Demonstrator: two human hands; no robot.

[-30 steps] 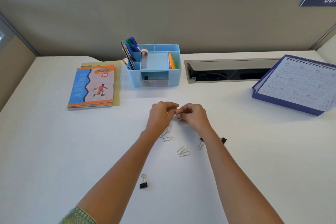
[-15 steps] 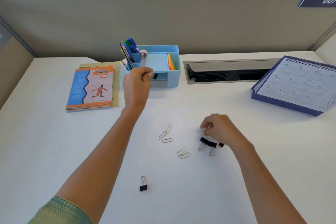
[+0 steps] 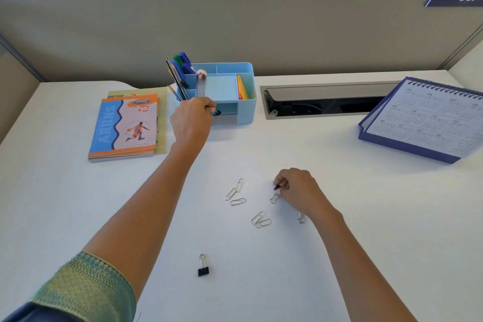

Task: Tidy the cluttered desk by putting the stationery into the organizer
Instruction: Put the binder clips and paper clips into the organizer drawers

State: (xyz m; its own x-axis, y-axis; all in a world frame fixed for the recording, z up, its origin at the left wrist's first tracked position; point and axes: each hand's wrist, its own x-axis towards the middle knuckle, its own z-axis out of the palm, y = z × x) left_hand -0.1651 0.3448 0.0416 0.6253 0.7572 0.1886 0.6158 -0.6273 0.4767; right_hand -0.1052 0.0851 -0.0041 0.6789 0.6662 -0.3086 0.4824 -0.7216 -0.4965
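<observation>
A light blue organizer stands at the back of the white desk, with pens, sticky notes and a small open drawer low in its front. My left hand is at that drawer and pinches a black binder clip at its mouth. My right hand is mid-desk, fingers curled, pinching another black binder clip whose wire handle sticks out below. A second wire handle shows under my right wrist. Several silver paper clips lie between my arms. One more black binder clip lies nearer to me.
A stack of notebooks lies left of the organizer. A cable slot is sunk in the desk to its right. A blue desk calendar stands at the far right. A grey partition closes off the back.
My left hand took a binder clip from between both hands up to the organizer's drawer. My right hand dropped to the clips on the desk and now pinches one.
</observation>
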